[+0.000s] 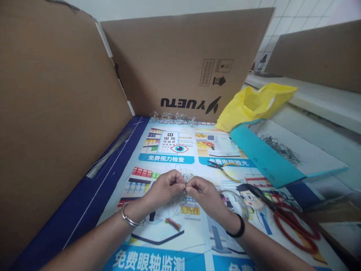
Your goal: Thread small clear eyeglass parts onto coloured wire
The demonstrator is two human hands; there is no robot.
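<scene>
My left hand (166,186) and my right hand (204,194) meet over a printed poster mat (175,150), fingertips pinched together on a small piece with a red tip (184,187) and thin clear wire looping around it. Both hands are closed in a pinch. A silver bangle sits on my left wrist, a black band on my right. A small bundle of coloured sticks (172,223) lies on the mat just below my hands.
Cardboard walls (56,113) stand at left and back. Yellow-handled pliers (225,171) lie right of my hands, red-handled scissors (293,226) further right. A teal folder (267,158) holds a wire pile; a yellow bag (254,105) lies behind. Clear strands (107,154) lean at left.
</scene>
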